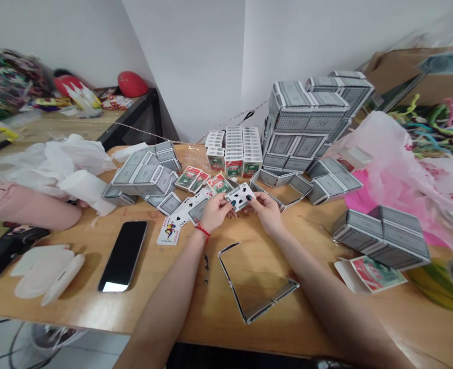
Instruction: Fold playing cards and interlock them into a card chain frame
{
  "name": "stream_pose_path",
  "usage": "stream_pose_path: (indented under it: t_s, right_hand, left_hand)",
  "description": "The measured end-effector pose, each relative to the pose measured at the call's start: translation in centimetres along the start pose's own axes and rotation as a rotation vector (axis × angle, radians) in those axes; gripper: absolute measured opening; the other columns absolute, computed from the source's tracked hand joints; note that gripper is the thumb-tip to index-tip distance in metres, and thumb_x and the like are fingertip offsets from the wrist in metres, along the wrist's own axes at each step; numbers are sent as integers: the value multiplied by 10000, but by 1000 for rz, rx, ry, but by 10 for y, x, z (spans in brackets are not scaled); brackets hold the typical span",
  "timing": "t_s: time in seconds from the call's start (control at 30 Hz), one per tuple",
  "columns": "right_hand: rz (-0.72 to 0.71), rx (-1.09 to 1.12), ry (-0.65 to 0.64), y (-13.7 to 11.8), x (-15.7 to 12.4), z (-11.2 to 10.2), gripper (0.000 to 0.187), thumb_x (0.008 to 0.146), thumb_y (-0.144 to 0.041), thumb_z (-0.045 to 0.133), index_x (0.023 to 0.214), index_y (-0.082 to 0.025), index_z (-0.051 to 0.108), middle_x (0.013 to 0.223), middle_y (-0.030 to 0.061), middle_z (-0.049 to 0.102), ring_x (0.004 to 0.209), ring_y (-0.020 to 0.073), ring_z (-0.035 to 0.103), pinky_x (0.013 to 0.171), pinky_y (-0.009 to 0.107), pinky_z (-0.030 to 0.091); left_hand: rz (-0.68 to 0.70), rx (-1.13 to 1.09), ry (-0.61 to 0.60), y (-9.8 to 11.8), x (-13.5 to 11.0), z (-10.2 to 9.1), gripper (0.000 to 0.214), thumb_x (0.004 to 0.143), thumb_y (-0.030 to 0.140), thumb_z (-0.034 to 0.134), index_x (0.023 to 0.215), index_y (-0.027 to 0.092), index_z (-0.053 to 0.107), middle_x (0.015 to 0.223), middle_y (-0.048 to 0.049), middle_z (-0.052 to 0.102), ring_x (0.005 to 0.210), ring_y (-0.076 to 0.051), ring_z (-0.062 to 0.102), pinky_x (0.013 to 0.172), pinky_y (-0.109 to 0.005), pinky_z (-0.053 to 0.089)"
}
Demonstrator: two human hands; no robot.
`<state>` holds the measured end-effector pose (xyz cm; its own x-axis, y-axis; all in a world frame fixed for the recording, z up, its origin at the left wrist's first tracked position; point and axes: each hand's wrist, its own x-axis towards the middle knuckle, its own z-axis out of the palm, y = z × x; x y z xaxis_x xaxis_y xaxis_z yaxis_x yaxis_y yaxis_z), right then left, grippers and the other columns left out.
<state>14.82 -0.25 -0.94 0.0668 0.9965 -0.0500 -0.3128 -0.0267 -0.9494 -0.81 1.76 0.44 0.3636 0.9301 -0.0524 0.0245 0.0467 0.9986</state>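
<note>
Between my two hands, above the middle of the table, is a playing card (240, 197) with black spades facing up. My left hand (215, 211) pinches its left end, and my right hand (263, 209) grips its right end. Loose playing cards (180, 218) lie spread to the left of my left hand, with a joker card (168, 231) at their near edge. Below my hands stands an angular, open-sided frame of joined cards (245, 302). Another open frame of cards (283, 185) sits just beyond my right hand.
Tall stacked card blocks (303, 123) rise at the back right, near boxed decks (234, 148). More card blocks stand left (145, 174) and right (380, 236). A phone (123, 256), a white paper roll (91, 192) and a pink roll (30, 207) lie on the left.
</note>
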Motion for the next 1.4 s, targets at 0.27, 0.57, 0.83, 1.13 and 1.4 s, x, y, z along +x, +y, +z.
stream_pose_path:
  t_s: [0.27,0.57,0.83,1.13,1.4]
  right_hand:
    - [-43,-48,34,-4,-4,0,215,679,-368,627,794,-186,622,642,-16,599,491,87,484,485,227,388]
    - [-42,-93,13,-5,-4,0,243,672,-345,621,857,-188,616,669,-7,621,520,102,497,484,228,385]
    - [-7,-63,-20,-6,-10,8,246,671,-365,625,841,-189,599,655,-5,617,507,114,512,485,246,428]
    - [1,-82,6,-4,-17,19,185,711,-389,563,794,-223,567,597,-30,546,474,118,481,451,250,412]
    - [-10,-105,28,-6,-21,25,145,742,-340,493,822,-233,548,595,-35,504,473,114,446,442,240,388]
  left_hand:
    - [-81,18,-131,1,-2,9,217,727,279,568,854,140,461,650,-29,646,523,-127,616,476,-216,471]
    - [113,339,2,-8,-7,14,261,816,258,431,1063,179,408,635,21,588,444,-88,511,454,-203,403]
    - [242,468,343,-8,-7,22,191,862,288,353,960,180,476,677,3,532,566,-105,489,525,-215,375]
    - [206,229,515,2,-8,28,111,783,196,419,762,181,526,623,19,512,573,-106,462,522,-205,382]
    - [180,214,528,1,-9,31,104,775,187,420,786,183,524,635,18,527,575,-106,475,525,-205,390]
